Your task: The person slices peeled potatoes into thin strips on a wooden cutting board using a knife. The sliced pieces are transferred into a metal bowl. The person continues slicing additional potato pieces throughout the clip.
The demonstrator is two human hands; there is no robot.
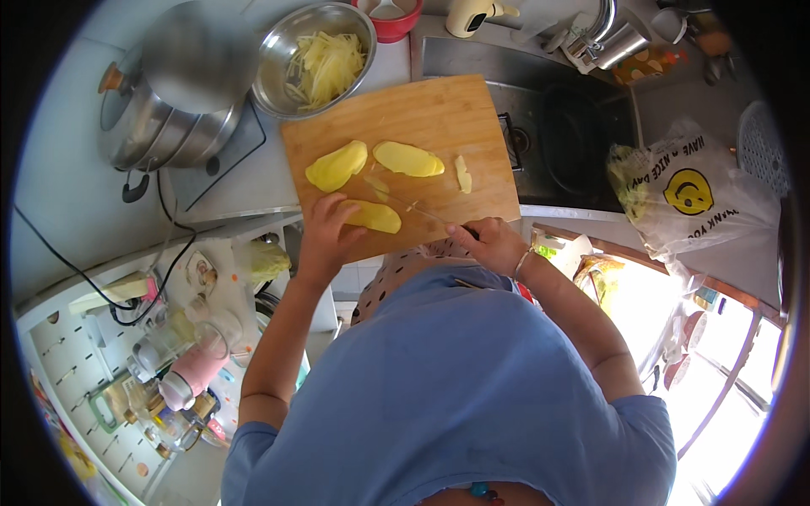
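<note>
A wooden cutting board (pixel 439 105) lies on the counter ahead of me. The fingers of my left hand (pixel 325 232) rest on a peeled potato piece (pixel 380 218) near the board's front left edge. My right hand (pixel 496 243) is closed around the handle of a knife (pixel 429 213). Its thin blade points left and away from me across the board, beside that piece. Farther back lie a chunky potato piece (pixel 337 166) and a potato half (pixel 409 159) with a flat cut face. To their right is a small potato offcut (pixel 463 174). A thin slice (pixel 377 185) sits near the blade's tip.
Behind the board stands a steel bowl (pixel 268 80) with potato strips (pixel 327 67); a red bowl (pixel 396 30) is beside it. The dark sink (pixel 447 55) adjoins on the right, then a plastic bag (pixel 726 198). A steamer pot (pixel 181 135) stands left.
</note>
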